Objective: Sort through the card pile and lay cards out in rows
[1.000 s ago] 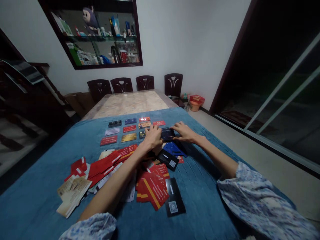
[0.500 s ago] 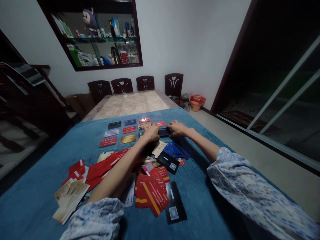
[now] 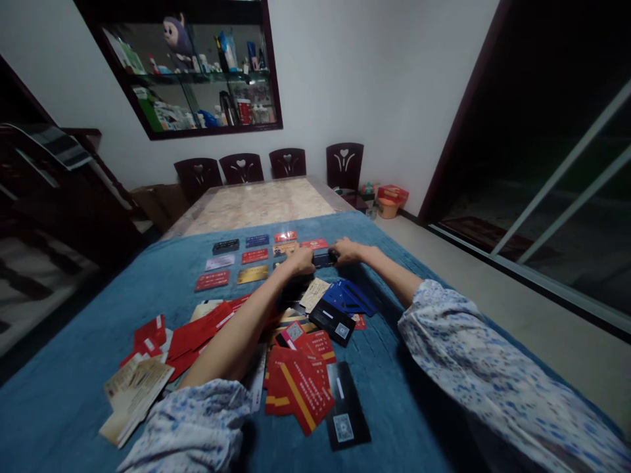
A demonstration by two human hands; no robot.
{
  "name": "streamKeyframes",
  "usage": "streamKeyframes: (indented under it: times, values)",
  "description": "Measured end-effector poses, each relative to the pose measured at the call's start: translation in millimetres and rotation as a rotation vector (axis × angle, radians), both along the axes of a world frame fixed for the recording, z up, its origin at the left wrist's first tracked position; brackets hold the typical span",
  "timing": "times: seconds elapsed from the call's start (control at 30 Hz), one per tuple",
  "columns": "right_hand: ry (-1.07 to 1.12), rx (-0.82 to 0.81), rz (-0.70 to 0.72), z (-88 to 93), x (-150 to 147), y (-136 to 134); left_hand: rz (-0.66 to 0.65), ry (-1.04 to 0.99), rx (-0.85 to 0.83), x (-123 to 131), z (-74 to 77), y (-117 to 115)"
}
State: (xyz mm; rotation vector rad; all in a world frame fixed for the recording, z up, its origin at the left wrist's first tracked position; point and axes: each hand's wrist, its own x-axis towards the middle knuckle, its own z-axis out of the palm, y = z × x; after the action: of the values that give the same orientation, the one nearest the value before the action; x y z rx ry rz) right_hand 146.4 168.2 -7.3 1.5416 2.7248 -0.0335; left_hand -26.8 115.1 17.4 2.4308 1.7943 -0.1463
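Observation:
A dark card or small stack of cards (image 3: 323, 260) lies between my hands at the far right of the sorted cards. My left hand (image 3: 300, 261) grips its left end, and my right hand (image 3: 348, 251) pinches the right end with curled fingers. Just behind is a red card (image 3: 314, 244); an orange patterned card (image 3: 284, 249) sits beyond my left hand. Nearer me are a cream card (image 3: 314, 293), fanned blue cards (image 3: 349, 297) and a black card with a square code (image 3: 332, 322). My left hand partly hides another dark card beside it.
Rows of cards include a gold card (image 3: 253, 274) and a silver card (image 3: 219, 262). Loose red cards (image 3: 300, 384), another black card (image 3: 348, 407) and beige cards (image 3: 138, 394) lie on the blue cloth (image 3: 394, 407). Dark chairs (image 3: 344, 167) stand beyond the table.
My right fingers have curled in closer around the right end of the dark card. My left hand stays in nearly the same place, and the view has shifted slightly.

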Motion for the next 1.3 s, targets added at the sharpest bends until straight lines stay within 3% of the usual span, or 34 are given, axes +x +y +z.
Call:
streamKeyframes:
  times: [0.67, 0.93, 1.3]
  values:
    - [-0.084, -0.106, -0.014, 8.4, -7, -3, 0.011, 0.047, 0.03, 8, -8.3, -1]
    - [-0.048, -0.061, -0.044, 8.7, 5, -13, -0.028, 0.036, 0.158, 6, -1.9, -26]
    - [0.046, 0.097, 0.011, 5.7, 30, -55, -0.119, -0.038, 0.246, 3, -7.0, -64]
